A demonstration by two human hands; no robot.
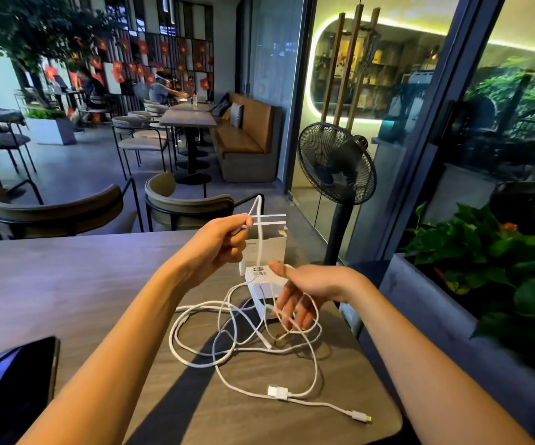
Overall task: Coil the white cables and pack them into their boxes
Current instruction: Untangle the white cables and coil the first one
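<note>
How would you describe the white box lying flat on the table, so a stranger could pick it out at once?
Find the wooden table, then the right hand above the tangled white cables. The flat white box lies just behind that hand. Unlike the open upright box behind it, it lies flat and carries a barcode label.

I see white cables [247, 329] tangled on a grey-brown wood-grain table [67, 284], white boxes [264, 244] (one bearing a green-striped label), a black phone [15, 383] and a black fan [337, 163].

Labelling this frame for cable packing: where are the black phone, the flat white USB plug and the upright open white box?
black phone [18, 380], head view, dark screen.
flat white USB plug [277, 392], head view, plug body.
upright open white box [272, 248], head view, front wall.
</note>
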